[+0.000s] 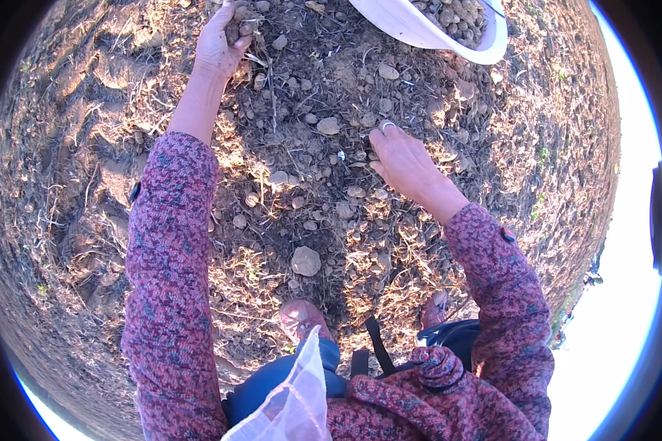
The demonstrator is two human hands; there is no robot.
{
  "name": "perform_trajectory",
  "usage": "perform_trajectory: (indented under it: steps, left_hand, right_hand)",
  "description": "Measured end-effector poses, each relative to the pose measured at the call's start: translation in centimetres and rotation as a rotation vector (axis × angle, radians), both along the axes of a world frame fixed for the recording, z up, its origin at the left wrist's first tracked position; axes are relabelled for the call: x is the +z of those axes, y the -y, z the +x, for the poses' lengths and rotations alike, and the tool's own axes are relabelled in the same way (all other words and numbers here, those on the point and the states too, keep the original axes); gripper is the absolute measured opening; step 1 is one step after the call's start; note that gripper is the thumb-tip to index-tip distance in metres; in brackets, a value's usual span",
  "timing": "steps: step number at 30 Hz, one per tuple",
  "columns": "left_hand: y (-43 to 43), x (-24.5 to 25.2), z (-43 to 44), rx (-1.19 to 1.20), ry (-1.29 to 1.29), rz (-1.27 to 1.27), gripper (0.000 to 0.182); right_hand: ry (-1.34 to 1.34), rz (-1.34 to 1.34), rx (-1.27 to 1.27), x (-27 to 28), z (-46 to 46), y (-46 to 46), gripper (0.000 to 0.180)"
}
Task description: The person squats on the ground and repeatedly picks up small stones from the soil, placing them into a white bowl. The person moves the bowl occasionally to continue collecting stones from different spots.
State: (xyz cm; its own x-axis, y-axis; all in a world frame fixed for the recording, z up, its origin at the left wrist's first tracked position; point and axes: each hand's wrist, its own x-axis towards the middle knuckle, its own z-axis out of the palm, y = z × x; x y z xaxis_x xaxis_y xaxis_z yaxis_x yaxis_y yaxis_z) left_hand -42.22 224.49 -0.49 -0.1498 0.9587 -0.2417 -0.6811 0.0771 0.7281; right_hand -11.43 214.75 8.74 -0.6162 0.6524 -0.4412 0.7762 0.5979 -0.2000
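Near the top edge, left of centre, my left hand holds several small, soil-covered round lumps, perhaps tubers; their kind cannot be told. My right hand, with a ring on one finger, reaches down to the soil right of centre. Its fingers are bent and their tips are partly hidden, so a hold on anything cannot be made out. A white bucket at the top right contains many similar brownish lumps. Between my hands, clods or stones lie on dry soil.
Dry stalks and straw cover parts of the ground. A larger round clod or stone lies before my shoe. My other shoe is further right. Thin white fabric hangs at the bottom, near black straps.
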Motion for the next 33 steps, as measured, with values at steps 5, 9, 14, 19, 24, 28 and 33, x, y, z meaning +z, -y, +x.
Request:
perform_trajectory:
  steps: [5, 9, 14, 19, 24, 28, 33]
  left_hand:
    - [1.4, -0.9, 2.5, -0.018, -1.215, -0.004, 0.017]
    - [1.2, -1.1, 3.9, 0.094, -1.48, 0.128, 0.019]
    - [1.3, -1.9, 2.9, 0.147, -1.533, 0.17, 0.019]
    - [1.4, -1.2, 3.1, 0.118, -1.491, 0.136, 0.019]
    - [1.2, -1.3, 3.5, 0.141, -1.49, 0.181, 0.018]
    - [1.4, -1.4, 3.2, 0.101, -1.456, 0.154, 0.018]
    - [1.6, -1.3, 3.2, 0.11, -1.444, 0.192, 0.018]
  right_hand:
    - [-0.179, 0.203, -0.031, -0.7, -2.2, -0.1, 0.019]
    - [0.078, 0.421, 0.125, -2.5, -3.4, -1.0, 0.015]
    - [0.192, -0.106, -0.011, -0.8, -3.3, -3.0, 0.013]
    - [-0.263, -0.255, -0.307, 0.1, 1.1, -3.5, 0.016]
    - [0.126, 0.123, -0.05, -1.1, -3.6, -1.9, 0.022]
    - [0.173, 0.038, -0.238, -2.0, -5.4, -2.1, 0.024]
    - [-0.125, -0.519, -0.347, 0.4, -1.9, -1.9, 0.023]
